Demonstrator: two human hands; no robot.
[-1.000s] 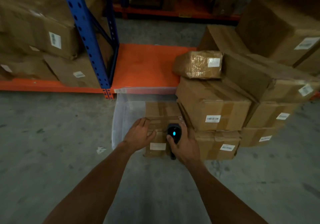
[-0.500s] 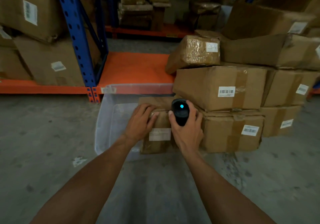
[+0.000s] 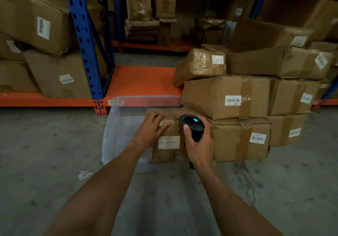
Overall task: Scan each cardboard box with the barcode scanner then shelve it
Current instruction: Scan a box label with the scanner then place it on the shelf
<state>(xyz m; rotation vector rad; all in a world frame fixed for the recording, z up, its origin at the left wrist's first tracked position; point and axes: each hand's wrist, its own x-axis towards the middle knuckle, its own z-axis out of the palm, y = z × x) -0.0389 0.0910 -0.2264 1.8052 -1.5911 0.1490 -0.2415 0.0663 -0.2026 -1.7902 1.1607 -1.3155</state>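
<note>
A small cardboard box [image 3: 167, 151] with a white label on its near face stands in a clear plastic bin [image 3: 117, 135] on the floor. My left hand [image 3: 149, 130] rests on the box's top left edge, fingers over the taped corner. My right hand [image 3: 199, 142] grips a black barcode scanner [image 3: 193, 126] with a lit blue dot, held at the box's top right. A stack of labelled cardboard boxes [image 3: 226, 97] sits on the floor just to the right.
An orange shelf deck [image 3: 142, 80] lies bare behind the bin. A blue rack upright [image 3: 82, 40] stands to the left, with large boxes [image 3: 54, 75] on the shelf beyond it. More boxes fill racks at the back. Grey concrete floor surrounds me.
The view has tilted upward, showing more of the back racks. My right hand with the scanner has risen slightly at the box's top right; my left hand stays on the box.
</note>
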